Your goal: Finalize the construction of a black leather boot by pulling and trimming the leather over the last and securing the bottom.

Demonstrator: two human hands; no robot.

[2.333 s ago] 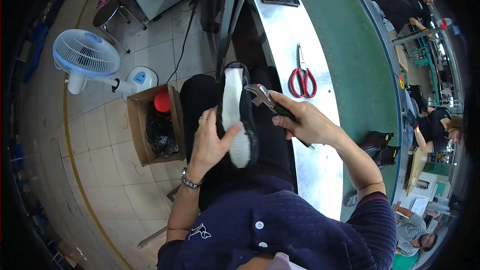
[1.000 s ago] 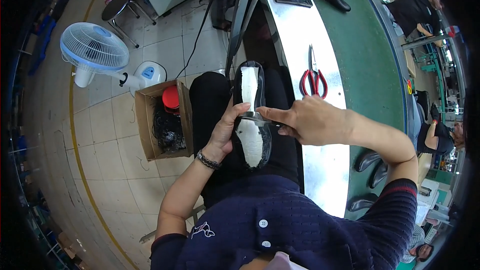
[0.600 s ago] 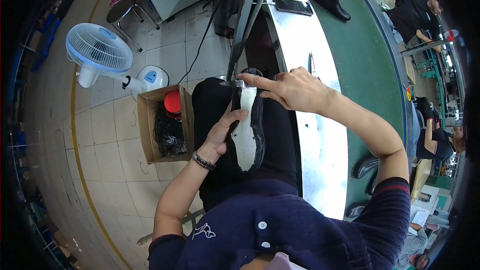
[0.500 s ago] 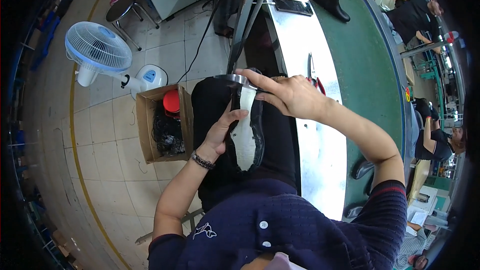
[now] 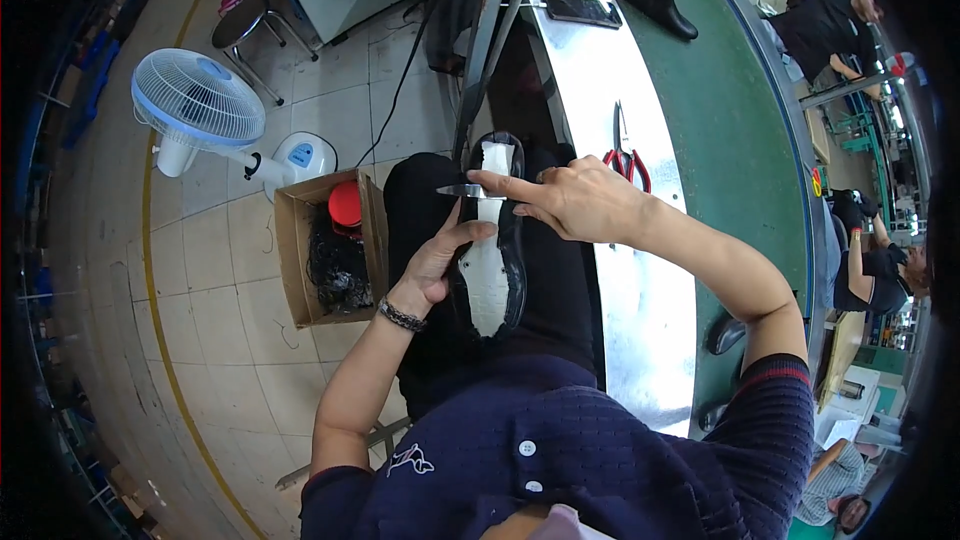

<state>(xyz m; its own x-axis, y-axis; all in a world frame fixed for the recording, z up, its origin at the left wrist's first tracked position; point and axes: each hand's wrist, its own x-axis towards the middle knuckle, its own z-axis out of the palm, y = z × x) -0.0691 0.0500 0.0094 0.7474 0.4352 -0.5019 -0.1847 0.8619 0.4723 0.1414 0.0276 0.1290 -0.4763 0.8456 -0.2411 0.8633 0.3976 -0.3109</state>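
Observation:
A black shoe (image 5: 487, 290) lies bottom up along my lap, its pale, whitish underside framed by a black edge. My left hand (image 5: 440, 258) grips it from the left, thumb pressed on the pale middle and the other fingers hidden beneath. Closed around a knife (image 5: 462, 190), my right hand (image 5: 580, 198) has its forefinger stretched along the tool. The shiny blade crosses the narrow part of the shoe and points left; most of the handle is hidden in the hand. Red-handled pliers (image 5: 626, 155) rest on the metal bench ledge (image 5: 645, 320) just right of my right hand.
A cardboard box (image 5: 300, 280) holding black scraps and a red container (image 5: 344, 204) stands at my left, near a fan (image 5: 200, 100) and a stool (image 5: 243, 23). A phone (image 5: 582, 10) lies on the ledge. Black boots (image 5: 658, 0) stand on the green belt (image 5: 720, 160); people work beyond.
My right hand has drawn the knife a little toward me along the shoe, so the shoe's far end now shows. My left hand keeps its hold.

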